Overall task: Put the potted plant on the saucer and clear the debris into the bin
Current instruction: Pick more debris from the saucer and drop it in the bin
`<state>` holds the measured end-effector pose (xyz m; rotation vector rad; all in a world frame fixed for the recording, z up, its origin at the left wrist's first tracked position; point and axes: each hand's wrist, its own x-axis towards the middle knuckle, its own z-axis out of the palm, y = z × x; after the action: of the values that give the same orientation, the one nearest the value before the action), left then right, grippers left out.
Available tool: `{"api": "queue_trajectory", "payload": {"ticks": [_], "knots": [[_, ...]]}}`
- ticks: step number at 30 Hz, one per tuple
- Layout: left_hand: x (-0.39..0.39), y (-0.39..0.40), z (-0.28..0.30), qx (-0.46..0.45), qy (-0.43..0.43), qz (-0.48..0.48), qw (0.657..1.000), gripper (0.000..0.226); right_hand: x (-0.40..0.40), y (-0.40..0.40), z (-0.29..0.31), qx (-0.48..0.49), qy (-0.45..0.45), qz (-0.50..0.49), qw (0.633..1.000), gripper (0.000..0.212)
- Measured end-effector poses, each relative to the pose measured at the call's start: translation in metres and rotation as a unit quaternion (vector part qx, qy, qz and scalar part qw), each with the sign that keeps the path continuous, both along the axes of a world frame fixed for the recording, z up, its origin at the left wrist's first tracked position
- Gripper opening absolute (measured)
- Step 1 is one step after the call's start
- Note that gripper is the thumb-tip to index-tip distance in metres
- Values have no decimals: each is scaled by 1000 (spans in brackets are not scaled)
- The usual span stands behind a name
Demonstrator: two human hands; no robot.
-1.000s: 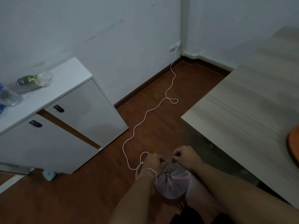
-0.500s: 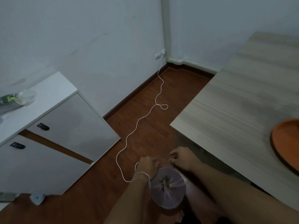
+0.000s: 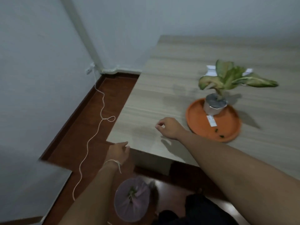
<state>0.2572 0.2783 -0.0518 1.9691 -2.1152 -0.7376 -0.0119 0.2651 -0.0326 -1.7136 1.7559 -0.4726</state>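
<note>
A potted plant (image 3: 215,103) with pale green leaves, in a white pot, stands on the far side of an orange saucer (image 3: 227,129) on the wooden table (image 3: 162,88). A white label and a few dark bits of debris (image 3: 218,133) lie in the saucer. On the floor below the table's corner is the bin (image 3: 132,200), lined with a pinkish bag, green scraps inside. My right hand (image 3: 168,127) hovers over the table left of the saucer, fingers curled, nothing visible in it. My left hand (image 3: 119,151) is at the table's corner above the bin, fingers loosely apart, empty.
A white cord (image 3: 90,138) snakes over the red-brown floor from a wall socket (image 3: 90,70) toward the bin. White paper (image 3: 211,70) lies behind the plant. A white cabinet (image 3: 32,184) stands at the left. White walls meet in the corner.
Both hands have left the bin's rim and risen: the right one over the table, the left to its corner. The view has swung right, showing the plant and saucer.
</note>
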Motion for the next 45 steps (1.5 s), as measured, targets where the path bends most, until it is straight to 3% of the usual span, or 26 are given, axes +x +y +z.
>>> {"api": "queue_trajectory", "payload": {"ticks": [6, 10, 13, 20, 24, 28, 33, 40, 45], "knots": [[-117, -18, 12, 18, 44, -103, 994, 36, -154, 40, 1, 21, 70, -109, 991, 27], [-190, -17, 16, 43, 49, -175, 982, 40, -240, 66, -10, 85, 96, -156, 979, 17], [-242, -17, 18, 56, 39, -227, 972, 42, -272, 80, -17, 119, 112, -162, 973, 31], [-341, -19, 9, 71, -9, -278, 958, 37, -286, 75, -41, 133, 180, 1, 975, 22], [-375, -21, -9, 112, -126, -300, 939, 31, -286, 63, -54, 146, 227, 73, 960, 22], [-392, -21, -29, 132, -201, -284, 928, 35, -288, 53, -72, 147, 257, 122, 947, 35], [-405, -16, -46, 131, -227, -252, 931, 29, -292, 47, -83, 99, 284, 161, 940, 41], [-416, -21, -56, 138, -238, -250, 928, 29, -303, 50, -89, 39, 252, 185, 949, 50], [-415, -22, -54, 136, -221, -246, 934, 28, -300, 48, -91, 14, 257, 194, 947, 41]]}}
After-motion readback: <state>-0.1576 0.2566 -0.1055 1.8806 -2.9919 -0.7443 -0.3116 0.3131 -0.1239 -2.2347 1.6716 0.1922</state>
